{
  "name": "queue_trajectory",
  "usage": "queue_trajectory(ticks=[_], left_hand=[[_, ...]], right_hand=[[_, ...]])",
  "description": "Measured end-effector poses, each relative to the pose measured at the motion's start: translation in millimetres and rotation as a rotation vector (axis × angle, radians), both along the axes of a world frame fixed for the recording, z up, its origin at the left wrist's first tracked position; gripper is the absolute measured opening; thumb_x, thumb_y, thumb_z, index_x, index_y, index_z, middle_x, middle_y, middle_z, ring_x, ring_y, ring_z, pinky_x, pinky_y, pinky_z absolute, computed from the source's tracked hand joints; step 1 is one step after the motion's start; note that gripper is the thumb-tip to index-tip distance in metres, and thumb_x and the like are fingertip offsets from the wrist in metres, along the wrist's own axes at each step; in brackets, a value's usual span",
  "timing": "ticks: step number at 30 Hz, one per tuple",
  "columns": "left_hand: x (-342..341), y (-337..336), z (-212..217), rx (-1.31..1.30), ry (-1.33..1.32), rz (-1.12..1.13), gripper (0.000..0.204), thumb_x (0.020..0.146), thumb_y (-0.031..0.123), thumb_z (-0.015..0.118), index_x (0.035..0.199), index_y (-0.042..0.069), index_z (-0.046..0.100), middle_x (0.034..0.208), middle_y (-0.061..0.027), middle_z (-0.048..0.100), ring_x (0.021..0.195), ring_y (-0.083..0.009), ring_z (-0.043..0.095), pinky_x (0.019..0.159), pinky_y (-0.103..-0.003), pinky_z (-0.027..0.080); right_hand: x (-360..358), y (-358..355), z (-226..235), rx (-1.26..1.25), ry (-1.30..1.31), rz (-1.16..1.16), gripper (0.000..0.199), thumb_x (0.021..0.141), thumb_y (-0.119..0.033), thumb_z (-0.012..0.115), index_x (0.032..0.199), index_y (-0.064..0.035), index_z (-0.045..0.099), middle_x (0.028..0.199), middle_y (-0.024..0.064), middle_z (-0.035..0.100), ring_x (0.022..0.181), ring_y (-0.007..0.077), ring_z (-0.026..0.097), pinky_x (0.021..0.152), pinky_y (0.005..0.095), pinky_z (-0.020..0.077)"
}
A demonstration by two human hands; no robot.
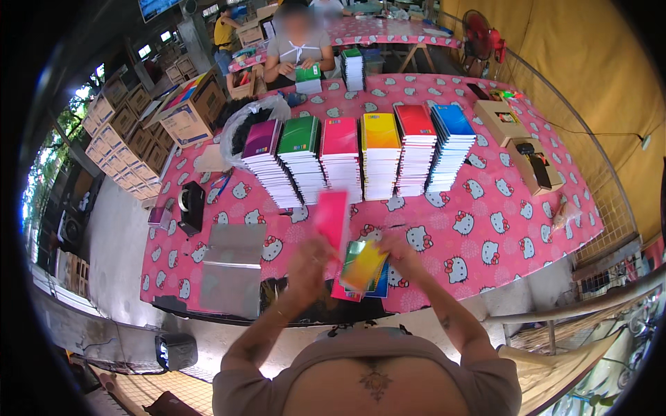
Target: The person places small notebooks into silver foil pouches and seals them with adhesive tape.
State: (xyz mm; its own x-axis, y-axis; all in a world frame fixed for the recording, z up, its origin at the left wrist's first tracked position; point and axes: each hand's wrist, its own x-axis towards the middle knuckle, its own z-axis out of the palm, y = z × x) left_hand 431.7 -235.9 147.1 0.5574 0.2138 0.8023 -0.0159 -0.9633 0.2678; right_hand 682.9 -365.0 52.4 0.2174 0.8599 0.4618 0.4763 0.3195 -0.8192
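Note:
My left hand (311,262) is closed on a pink notebook (332,220), which stands tilted up and is smeared by motion. In my right hand (397,251) is the edge of a yellow notebook (365,269), also a little blurred. Under it, near the front of the table, lie a blue notebook (379,288) and a pink-red notebook (341,291), with a green cover (354,248) showing behind the yellow one. Beyond my hands, tall stacks of spiral notebooks stand in a row: purple (261,139), green (299,136), pink (340,137), yellow (381,130), red (415,120) and blue (454,120).
Clear plastic sleeves (232,274) lie left of my arm, near a black tape dispenser (190,206). Cardboard boxes (538,168) sit at the right edge. Across the pink table (479,215), a person handles a green notebook (308,75) beside another notebook stack (353,73).

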Motion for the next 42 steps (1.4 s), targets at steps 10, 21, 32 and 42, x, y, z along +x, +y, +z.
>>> queue_trajectory(ticks=[10, 21, 32, 42], left_hand=[[21, 48, -11, 0.087, 0.192, 0.25, 0.057, 0.086, 0.019, 0.068, 0.138, 0.006, 0.049, 0.136, -0.0177, 0.053, 0.124, -0.0356, 0.052, 0.106, -0.055, 0.036], [-5, 129, 92, 0.176, -0.068, 0.67, 0.035, 0.086, 0.0, 0.059, 0.118, 0.008, 0.068, 0.111, -0.0113, 0.071, 0.108, -0.033, 0.065, 0.104, -0.053, 0.041], [1, -63, -71, -0.073, 0.312, 0.187, 0.046, 0.092, 0.024, 0.066, 0.131, 0.002, 0.057, 0.121, -0.0184, 0.062, 0.113, -0.0302, 0.062, 0.097, -0.044, 0.048], [-2, -21, -99, -1.914, 0.182, -0.308, 0.04, 0.097, 0.019, 0.056, 0.135, 0.007, 0.052, 0.123, -0.0074, 0.06, 0.11, -0.0155, 0.059, 0.093, -0.034, 0.048]], right_hand=[[78, 82, 75, -0.003, -0.771, -0.682, 0.067, 0.085, -0.008, 0.061, 0.148, -0.0079, 0.038, 0.149, 0.0184, 0.041, 0.14, 0.0365, 0.037, 0.111, 0.0556, 0.031], [40, 9, 114, 0.184, 0.072, -0.286, 0.032, 0.081, 0.015, 0.052, 0.105, -0.0014, 0.066, 0.11, 0.0126, 0.069, 0.108, 0.023, 0.065, 0.094, 0.0342, 0.0497], [-42, -43, -76, -0.479, 0.955, -0.49, 0.049, 0.093, -0.005, 0.063, 0.14, -0.0043, 0.047, 0.138, 0.0114, 0.054, 0.11, 0.0196, 0.061, 0.097, 0.0349, 0.0479], [-99, 7, -2, -0.519, 1.165, -0.214, 0.048, 0.081, -0.014, 0.079, 0.119, -0.0008, 0.052, 0.102, 0.0105, 0.068, 0.09, 0.0214, 0.069, 0.08, 0.038, 0.0598]])
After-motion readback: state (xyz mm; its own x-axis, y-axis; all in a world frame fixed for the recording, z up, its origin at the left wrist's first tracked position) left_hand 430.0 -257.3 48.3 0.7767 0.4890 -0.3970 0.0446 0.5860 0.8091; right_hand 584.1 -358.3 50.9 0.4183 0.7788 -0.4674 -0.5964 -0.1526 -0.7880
